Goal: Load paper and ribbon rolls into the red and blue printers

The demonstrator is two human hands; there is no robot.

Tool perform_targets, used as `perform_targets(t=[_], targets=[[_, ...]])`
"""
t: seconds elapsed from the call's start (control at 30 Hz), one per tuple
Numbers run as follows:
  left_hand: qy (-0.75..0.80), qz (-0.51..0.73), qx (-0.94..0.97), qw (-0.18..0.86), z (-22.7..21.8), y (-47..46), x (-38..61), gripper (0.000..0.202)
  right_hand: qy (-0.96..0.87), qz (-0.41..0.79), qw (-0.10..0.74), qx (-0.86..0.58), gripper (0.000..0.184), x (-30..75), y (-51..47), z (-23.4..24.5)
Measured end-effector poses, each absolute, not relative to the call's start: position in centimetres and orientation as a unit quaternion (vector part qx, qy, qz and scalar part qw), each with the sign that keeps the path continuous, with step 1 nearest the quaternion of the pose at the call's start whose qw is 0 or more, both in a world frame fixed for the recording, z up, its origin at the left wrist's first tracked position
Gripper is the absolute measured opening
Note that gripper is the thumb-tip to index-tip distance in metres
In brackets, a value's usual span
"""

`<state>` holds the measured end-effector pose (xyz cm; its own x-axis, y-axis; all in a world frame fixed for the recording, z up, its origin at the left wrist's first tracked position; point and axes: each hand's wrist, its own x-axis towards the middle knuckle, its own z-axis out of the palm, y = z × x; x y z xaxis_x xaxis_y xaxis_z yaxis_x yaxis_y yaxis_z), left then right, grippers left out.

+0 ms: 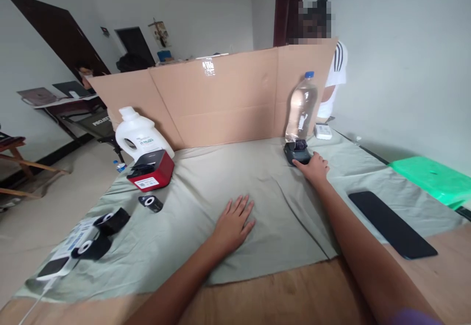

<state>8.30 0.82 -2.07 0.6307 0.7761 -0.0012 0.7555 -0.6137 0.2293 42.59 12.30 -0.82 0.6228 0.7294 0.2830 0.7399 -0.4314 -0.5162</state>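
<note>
My left hand (pixel 235 224) lies palm down on the grey-green cloth (pixel 221 183), its fingers spread and nothing in them. Farther off to the right, my right hand (pixel 315 168) grips a small black box-shaped device (pixel 296 153), thumb along its front and fingers by its right side. A dark, shiny rounded piece sits on top of the device; what it is I cannot make out. Right behind stands a large clear plastic bottle (pixel 302 107) with a blue cap. A small white box (pixel 323 131) is to the right of the bottle.
A cardboard screen (pixel 221 104) spans the back. At left are a white jug (pixel 142 131), a red-and-black machine (pixel 151 170), black rolls (pixel 152 203) and a white power bank (pixel 59 261). A dark flat slab (pixel 392 224) lies right, near a green stool (pixel 430 178). People are beyond.
</note>
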Motion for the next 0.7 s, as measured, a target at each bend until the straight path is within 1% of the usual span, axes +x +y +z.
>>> perform_targets(t=[0.07,0.13,0.2,0.4,0.53,0.7], targets=[[0.418,0.032,0.903,0.097,-1.8,-0.2,8.0,0.062,-0.446,0.022,0.288,-0.847,0.085,42.7,12.9,-1.3],[0.409,0.024,0.906,0.103,-1.6,-1.1,7.9,0.064,-0.452,0.012,0.282,-0.847,0.088,42.5,13.5,-1.4],[0.402,0.021,0.908,0.118,-1.5,-1.8,8.0,0.067,-0.459,-0.009,0.277,-0.844,0.088,42.1,13.8,-1.2],[0.394,0.041,0.907,0.141,-1.6,-2.2,8.2,0.072,-0.479,-0.035,0.264,-0.836,0.069,40.3,12.4,1.2],[0.37,0.059,0.915,0.146,-1.7,-2.4,7.8,0.072,-0.528,-0.025,0.238,-0.815,0.061,35.4,9.8,2.8],[0.316,0.097,0.932,0.151,-1.7,-2.9,7.6,0.066,-0.605,-0.009,0.24,-0.759,0.064,25.6,6.5,3.6]])
